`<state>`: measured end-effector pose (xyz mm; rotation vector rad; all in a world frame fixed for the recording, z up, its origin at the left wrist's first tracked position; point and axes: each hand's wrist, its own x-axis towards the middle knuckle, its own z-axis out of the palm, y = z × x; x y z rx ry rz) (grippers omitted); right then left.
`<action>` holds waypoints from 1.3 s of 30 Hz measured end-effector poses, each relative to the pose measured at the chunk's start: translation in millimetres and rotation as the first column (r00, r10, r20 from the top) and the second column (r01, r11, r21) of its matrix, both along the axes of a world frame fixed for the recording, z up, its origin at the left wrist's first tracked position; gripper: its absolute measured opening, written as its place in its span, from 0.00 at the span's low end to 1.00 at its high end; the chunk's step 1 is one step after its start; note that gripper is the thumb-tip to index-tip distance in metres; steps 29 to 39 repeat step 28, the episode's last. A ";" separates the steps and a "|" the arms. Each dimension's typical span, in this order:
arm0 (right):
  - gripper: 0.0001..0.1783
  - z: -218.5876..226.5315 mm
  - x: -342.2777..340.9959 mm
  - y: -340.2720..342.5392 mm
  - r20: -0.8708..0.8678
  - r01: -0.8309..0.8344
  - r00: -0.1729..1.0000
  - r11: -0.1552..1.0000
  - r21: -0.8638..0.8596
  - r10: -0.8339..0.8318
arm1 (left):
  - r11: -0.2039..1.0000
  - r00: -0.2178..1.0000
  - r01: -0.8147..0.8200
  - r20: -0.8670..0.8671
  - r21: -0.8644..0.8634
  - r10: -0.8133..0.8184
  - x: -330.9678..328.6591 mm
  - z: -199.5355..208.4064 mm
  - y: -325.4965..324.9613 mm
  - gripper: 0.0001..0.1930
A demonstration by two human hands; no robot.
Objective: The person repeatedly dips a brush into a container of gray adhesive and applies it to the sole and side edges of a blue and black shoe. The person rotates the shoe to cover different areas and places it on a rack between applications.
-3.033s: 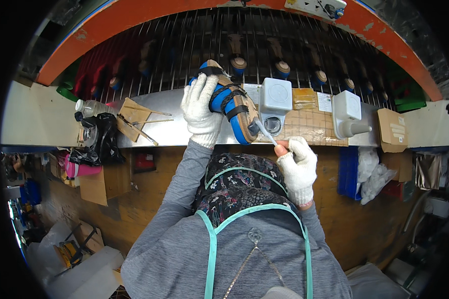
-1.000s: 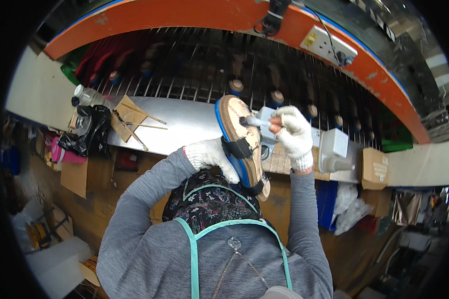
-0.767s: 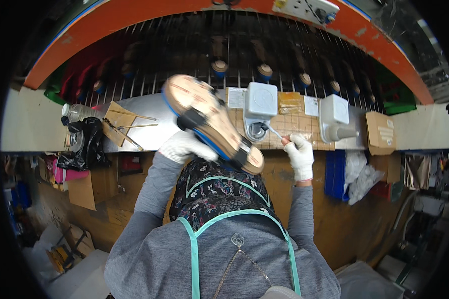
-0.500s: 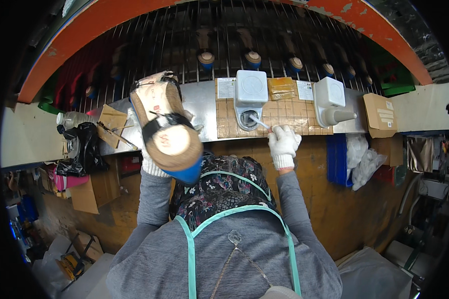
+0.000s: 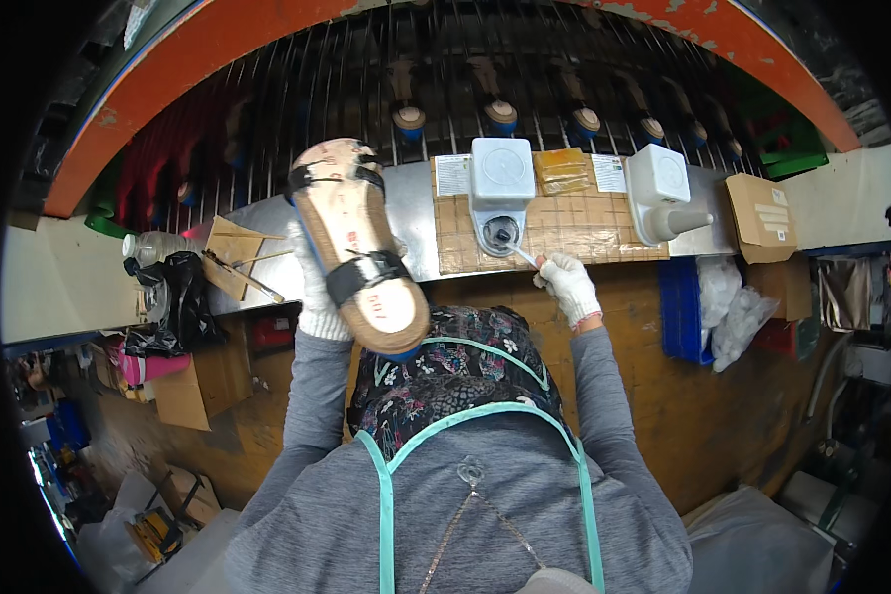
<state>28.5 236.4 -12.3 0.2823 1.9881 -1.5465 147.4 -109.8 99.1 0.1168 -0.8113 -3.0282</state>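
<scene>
In my white-gloved left hand (image 5: 319, 297) is a sandal (image 5: 364, 243) with black straps and a tan insole, a blue last showing beneath its sole. The sandal is tilted, its upper side facing up, and it hides most of those fingers. My right hand (image 5: 570, 285), gloved too, pinches the pale handle of a thin brush (image 5: 525, 254). The brush's far end dips into the round dark opening at the foot of a white plastic dispenser (image 5: 503, 176). That dispenser stands on a taped cardboard sheet (image 5: 584, 234) on the metal bench.
A second white dispenser (image 5: 659, 178) with a grey nozzle stands to the right, beside a cardboard piece (image 5: 760, 218). Behind the bench, several shoes (image 5: 500, 117) sit on a rod rack (image 5: 445, 79). At left are a clear bottle (image 5: 153, 246) and black bag (image 5: 176, 297).
The sandal has turned more upright and shifted slightly right, its insole now showing clearly. My right hand has moved slightly right and lower, the brush end still in the dispenser's opening.
</scene>
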 end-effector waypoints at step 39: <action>0.10 222.8 4.6 -141.6 -0.950 -0.066 0.272 0.988 0.142 0.154 | 0.719 0.994 -0.061 0.022 -0.692 0.105 -0.9 68.8 6.4 0.38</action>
